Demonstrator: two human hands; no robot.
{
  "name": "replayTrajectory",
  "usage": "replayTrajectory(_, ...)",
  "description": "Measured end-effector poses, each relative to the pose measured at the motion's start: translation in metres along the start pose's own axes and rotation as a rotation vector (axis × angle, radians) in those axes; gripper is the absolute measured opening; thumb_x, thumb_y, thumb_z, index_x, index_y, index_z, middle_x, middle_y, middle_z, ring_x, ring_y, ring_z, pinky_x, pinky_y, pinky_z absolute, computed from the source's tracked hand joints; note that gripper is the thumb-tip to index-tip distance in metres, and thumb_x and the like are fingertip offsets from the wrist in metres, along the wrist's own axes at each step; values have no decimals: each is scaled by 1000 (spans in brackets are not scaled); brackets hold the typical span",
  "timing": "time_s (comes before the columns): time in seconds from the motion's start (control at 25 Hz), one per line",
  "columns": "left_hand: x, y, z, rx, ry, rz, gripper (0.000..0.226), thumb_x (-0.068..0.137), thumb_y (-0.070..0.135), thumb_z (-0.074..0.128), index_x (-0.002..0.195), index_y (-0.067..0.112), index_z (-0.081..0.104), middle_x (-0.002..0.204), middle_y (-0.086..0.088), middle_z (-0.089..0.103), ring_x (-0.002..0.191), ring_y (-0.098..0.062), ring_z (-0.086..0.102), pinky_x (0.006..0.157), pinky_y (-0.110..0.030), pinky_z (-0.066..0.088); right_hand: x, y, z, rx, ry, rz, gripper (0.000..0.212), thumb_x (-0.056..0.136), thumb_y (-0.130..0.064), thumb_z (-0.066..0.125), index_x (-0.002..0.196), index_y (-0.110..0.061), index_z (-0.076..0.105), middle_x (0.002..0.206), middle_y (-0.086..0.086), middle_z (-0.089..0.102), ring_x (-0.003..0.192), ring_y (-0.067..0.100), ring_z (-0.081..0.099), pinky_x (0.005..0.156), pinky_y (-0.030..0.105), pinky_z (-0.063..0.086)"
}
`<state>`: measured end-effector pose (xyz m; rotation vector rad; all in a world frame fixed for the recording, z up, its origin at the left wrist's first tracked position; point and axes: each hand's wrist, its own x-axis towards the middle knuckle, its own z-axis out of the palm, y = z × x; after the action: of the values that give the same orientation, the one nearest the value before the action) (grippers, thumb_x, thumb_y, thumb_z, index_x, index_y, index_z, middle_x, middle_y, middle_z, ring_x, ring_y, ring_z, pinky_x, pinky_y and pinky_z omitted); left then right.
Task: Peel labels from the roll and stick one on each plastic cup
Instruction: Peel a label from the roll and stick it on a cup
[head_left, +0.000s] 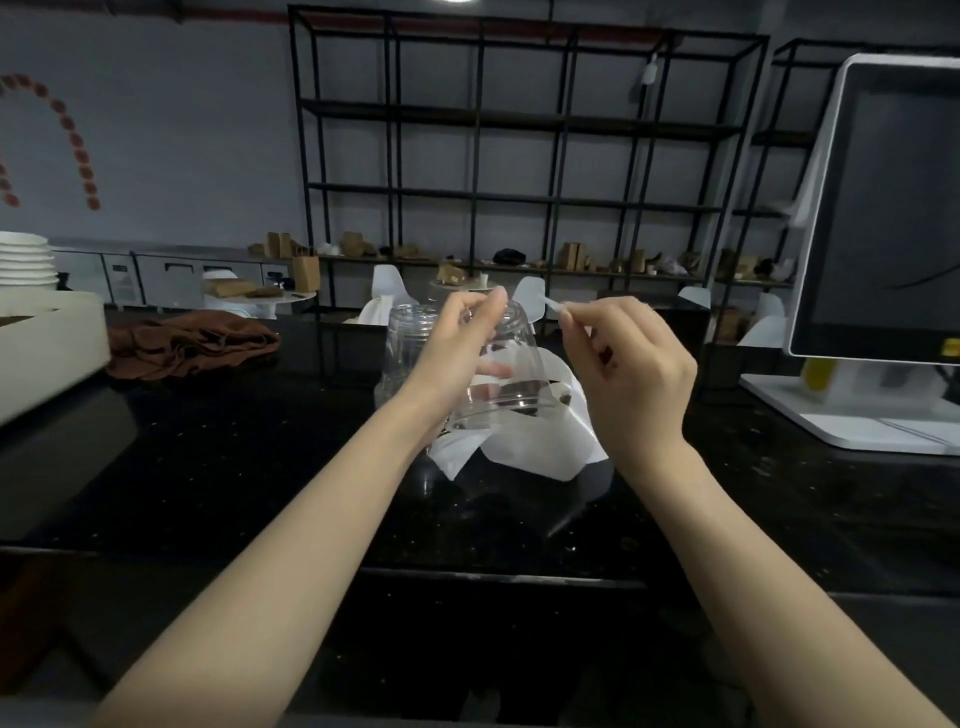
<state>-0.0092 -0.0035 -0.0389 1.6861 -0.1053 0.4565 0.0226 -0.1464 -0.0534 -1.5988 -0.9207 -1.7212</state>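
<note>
- Two hands share this step: the left hand (457, 343) grasps a clear plastic cup (511, 384) with its fingers curled round the wall, and the right hand (628, 364) pinches a small white label (555, 305) between thumb and fingertip, just beside the cup's upper end.
- The cup hangs in the air over the middle of the black counter (260, 467), tilted with its mouth down and toward the person. It looks unlabelled so far, though glare on the clear wall makes that hard to confirm.
- To do it well, I would turn a smooth, ridge-free stretch of wall toward the right hand before the label meets the plastic.
- Land one edge first, then wipe across with the thumb — that should push air out rather than trap it.
- Hold the cup firmly but not hard; thin plastic like this likely dents, and a dent would wrinkle the label.
- The loose white liner strip (535, 447) lies on the counter directly under the cup — lift clear of it so the sticky side does not catch.
- More clear cups (402, 332) stand toward the counter's far edge, left of the held one; a brown cloth (192, 340) lies near the far-left corner.
</note>
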Motion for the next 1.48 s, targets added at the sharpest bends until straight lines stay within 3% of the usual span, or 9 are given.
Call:
replayTrajectory(0.16, -2, 0, 4, 9, 30, 11, 42, 94, 48, 27, 118, 18, 42, 127, -6, 49, 96, -24, 62, 67, -26, 49, -2, -4, -1, -125, -38, -221, 13, 85, -11, 66, 73, -7, 69, 66, 4, 68, 54, 21, 58, 42, 28, 44)
replayTrajectory(0.4, -4, 0, 3, 32, 56, 8, 45, 95, 48, 23, 121, 17, 43, 119, 0, 49, 89, -24, 63, 73, -32, 50, -4, -12, 2, -216, -102, -329, 14, 81, -7, 68, 67, -10, 67, 63, 1, 66, 52, 20, 54, 42, 28, 42)
replayTrajectory(0.64, -3, 0, 3, 26, 63, 3, 43, 95, 46, 24, 121, 16, 42, 106, 10, 48, 78, -16, 61, 68, -26, 48, -6, -12, 2, -104, -240, -263, 13, 85, -18, 65, 76, -11, 71, 77, 1, 73, 65, 20, 65, 49, 28, 51)
replayTrajectory(0.84, 1, -7, 2, -63, 47, -49, 35, 94, 49, 28, 108, 24, 48, 99, 9, 49, 86, -27, 64, 85, -45, 52, -7, -14, 0, -33, -401, -115, 32, 85, -34, 50, 93, -13, 72, 95, 5, 75, 71, 23, 70, 49, 29, 55)
replayTrajectory(1.0, 1, -9, -2, -109, 62, -64, 35, 93, 50, 30, 108, 24, 48, 101, 5, 51, 87, -26, 64, 71, -38, 51, -14, -18, -8, -109, -628, -76, 54, 86, -55, 34, 123, -23, 58, 114, 10, 69, 99, 23, 67, 55, 32, 57)
replayTrajectory(1.12, 1, -7, -2, -76, 73, -47, 41, 94, 48, 28, 115, 19, 47, 101, 6, 51, 79, -17, 61, 73, -35, 49, -12, -23, -18, -36, -761, 101, 54, 87, -61, 28, 136, -41, 35, 134, 1, 55, 121, 15, 52, 77, 33, 52)
replayTrajectory(1.32, -3, 8, 8, -70, -2, 136, 28, 96, 39, 28, 110, 19, 42, 104, 9, 52, 94, -10, 57, 85, -34, 50, 19, -8, -17, 713, -744, 909, 72, 84, -38, 61, 141, -41, 17, 131, -2, 51, 116, 8, 51, 102, 31, 40)
replayTrajectory(1.4, -1, 14, 15, -80, -30, 216, 20, 95, 39, 34, 105, 23, 42, 107, 7, 52, 104, -10, 54, 95, -37, 46, 26, -1, -17, 809, -881, 956, 94, 75, -33, 71, 142, -42, 6, 124, -1, 54, 114, 8, 53, 107, 36, 37)
replayTrajectory(1.48, 3, 20, 18, -72, -48, 275, 19, 89, 47, 41, 99, 31, 43, 117, -2, 53, 115, -17, 52, 103, -42, 42, 31, -2, -18, 770, -939, 877, 107, 73, -22, 76, 143, -39, -3, 141, -3, 38, 114, -3, 49, 100, 18, 40)
